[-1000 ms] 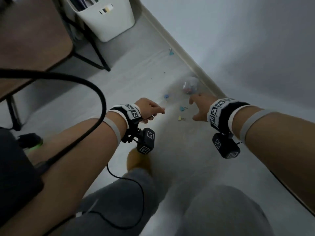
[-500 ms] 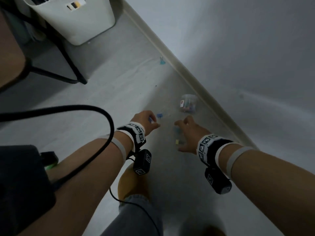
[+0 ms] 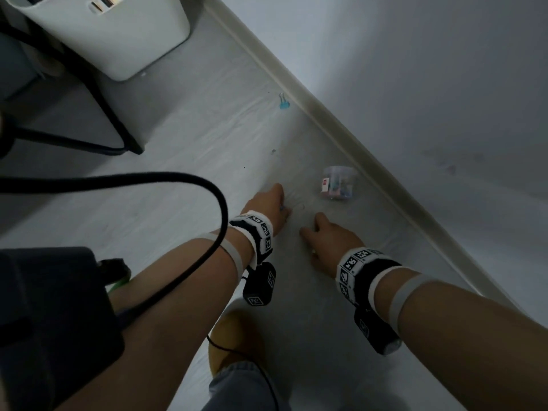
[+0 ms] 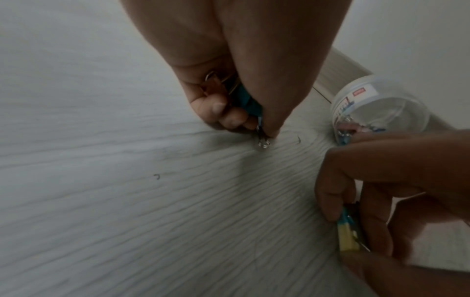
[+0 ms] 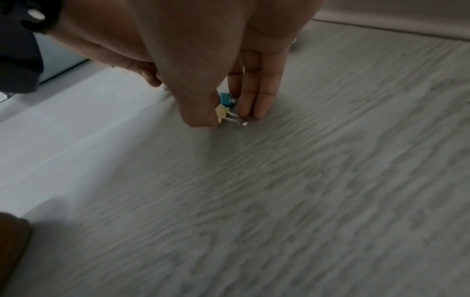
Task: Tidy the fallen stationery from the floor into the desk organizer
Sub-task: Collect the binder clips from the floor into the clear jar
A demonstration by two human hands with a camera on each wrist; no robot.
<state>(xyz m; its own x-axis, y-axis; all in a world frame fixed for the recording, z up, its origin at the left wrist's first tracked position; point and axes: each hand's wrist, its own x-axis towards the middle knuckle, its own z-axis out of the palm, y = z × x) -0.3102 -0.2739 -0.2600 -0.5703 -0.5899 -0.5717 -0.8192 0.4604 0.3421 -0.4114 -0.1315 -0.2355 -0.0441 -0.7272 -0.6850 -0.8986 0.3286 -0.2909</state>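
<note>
pale wood-grain floor (image 3: 184,179). lying on it: clear plastic jar (image 3: 338,183) on its side, centre right of frame near the skirting; blue binder clip (image 3: 284,101), upper centre; white bin (image 3: 118,34), upper left.

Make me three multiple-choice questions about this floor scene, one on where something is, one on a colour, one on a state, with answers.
1. Where does the lone blue binder clip lie?
A. beside the baseboard
B. inside the tub
C. on a desk

2. What colours are the clips under the right hand?
A. red and black
B. yellow and blue
C. both green

3. How does the clear plastic tub lie?
A. upright and lidded
B. tipped on its side
C. held in the left hand

Answers: A, it lies on the floor near the wall; B, the wrist view shows both; C is false, so B, it lies on its side.
</note>
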